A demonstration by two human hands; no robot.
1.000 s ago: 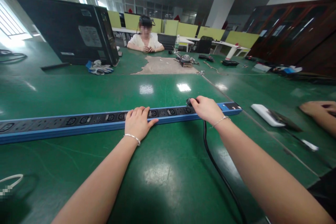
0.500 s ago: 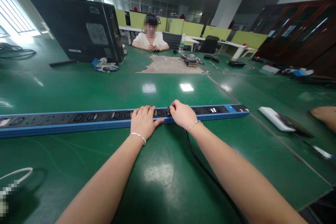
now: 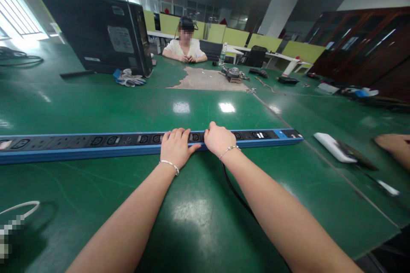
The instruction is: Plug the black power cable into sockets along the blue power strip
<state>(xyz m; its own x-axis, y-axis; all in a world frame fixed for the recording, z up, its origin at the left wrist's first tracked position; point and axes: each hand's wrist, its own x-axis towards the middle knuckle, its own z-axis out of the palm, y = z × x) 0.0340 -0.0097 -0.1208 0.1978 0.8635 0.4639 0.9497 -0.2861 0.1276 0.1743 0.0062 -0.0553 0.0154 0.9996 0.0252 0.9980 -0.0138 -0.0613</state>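
Note:
A long blue-and-black power strip lies across the green table, with several sockets along its top. My left hand grips the middle of the strip, fingers over the top and thumb along its front edge. Just to the right, my right hand is closed round a cable plug against the strip's top. The fingers now hide the plug, so I cannot tell how deep it sits in a socket. From under that hand a black power cable runs down behind my right forearm.
A black computer case stands back left, gloves beside it. Across the table sits a person. A bottle and a metal device are at the back. Right lie a white object and someone's hand.
My right hand has shifted slightly left and turned over the plug, which was visible before and is now covered. My left hand stays on the strip.

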